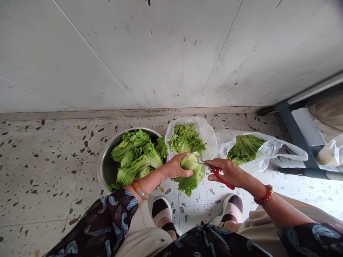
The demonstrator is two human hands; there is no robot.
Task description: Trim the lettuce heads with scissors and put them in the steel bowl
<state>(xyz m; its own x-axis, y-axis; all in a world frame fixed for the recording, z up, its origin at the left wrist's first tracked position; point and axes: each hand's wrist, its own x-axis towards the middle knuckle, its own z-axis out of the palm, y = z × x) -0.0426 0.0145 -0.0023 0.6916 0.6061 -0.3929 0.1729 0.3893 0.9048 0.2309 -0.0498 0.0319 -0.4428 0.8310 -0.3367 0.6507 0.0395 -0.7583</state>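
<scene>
My left hand [177, 167] is closed around a head of lettuce [193, 175], its leaves hanging down above the floor. In my right hand [223, 172] is a pair of red-handled scissors [222, 178], with the metal blades touching the upper right side of the lettuce near its pale base. To the left, a metal basin [103, 167] holds several heads or bunches of green lettuce [139, 157]. Just beyond my hands, a clear plastic bag [210, 137] stands open with loose lettuce leaves [186, 139] inside.
A second plastic bag [284, 148] with long green leaves [246, 147] lies to the right. Past it stands a grey rack [293, 125] with bagged items. The pale wall [160, 57] rises behind the bags. My shoes [162, 210] rest on the speckled floor [48, 171].
</scene>
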